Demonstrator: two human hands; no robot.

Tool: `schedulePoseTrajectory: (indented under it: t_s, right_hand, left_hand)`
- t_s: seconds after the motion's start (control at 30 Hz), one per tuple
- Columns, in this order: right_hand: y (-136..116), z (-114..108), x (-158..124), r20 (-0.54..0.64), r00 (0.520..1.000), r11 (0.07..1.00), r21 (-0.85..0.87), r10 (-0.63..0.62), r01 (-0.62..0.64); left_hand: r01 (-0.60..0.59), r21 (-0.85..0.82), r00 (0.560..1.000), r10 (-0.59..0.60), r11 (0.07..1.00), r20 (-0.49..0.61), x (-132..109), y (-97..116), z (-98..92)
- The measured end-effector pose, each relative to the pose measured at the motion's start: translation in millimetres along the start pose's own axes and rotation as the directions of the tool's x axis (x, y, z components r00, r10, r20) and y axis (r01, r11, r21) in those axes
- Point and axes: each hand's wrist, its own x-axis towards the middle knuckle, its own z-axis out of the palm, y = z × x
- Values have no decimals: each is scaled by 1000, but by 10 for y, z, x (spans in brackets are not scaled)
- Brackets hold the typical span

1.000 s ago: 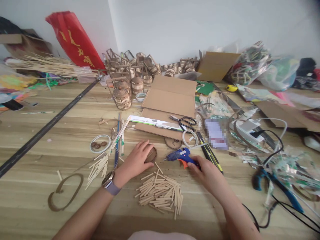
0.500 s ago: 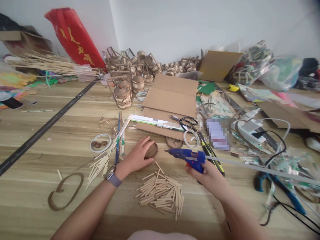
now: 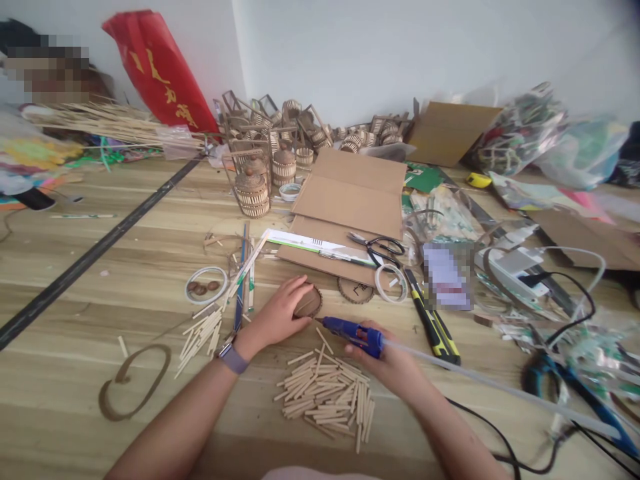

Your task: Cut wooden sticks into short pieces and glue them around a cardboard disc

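My left hand (image 3: 280, 313) grips the left side of a round brown cardboard disc (image 3: 311, 303), fingers along its far edge and thumb at its near edge. A dark, ridged rim shows around the disc. Closed around a blue hot glue gun (image 3: 353, 335) is my right hand (image 3: 385, 360). The gun's nozzle points left, at the disc's near right edge, and a long clear glue stick trails from its back. Just below both hands lies a pile of short wooden sticks (image 3: 325, 393). A second disc (image 3: 356, 290) with dark writing lies beyond the gun.
Scissors (image 3: 377, 250), a tape ring (image 3: 391, 283) and a yellow-black utility knife (image 3: 433, 323) lie right of centre. Cardboard sheets (image 3: 355, 193) lie behind. Small lidded baskets (image 3: 253, 190) stand at the back. A power strip (image 3: 515, 263) and cables are at right.
My right hand has brought the glue gun left and slightly down, its nozzle now at the disc's edge. My left hand stays at the disc. The whole view has shifted slightly.
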Motion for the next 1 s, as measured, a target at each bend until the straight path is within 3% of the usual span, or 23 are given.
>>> schedulePoseTrajectory:
  t_s: [1.0]
  right_hand:
    - [119,156,-15,-88,989,985,-133,-121,109]
  left_hand:
    - [13,-13,1000,-13,1000,-17,9,-11,6]
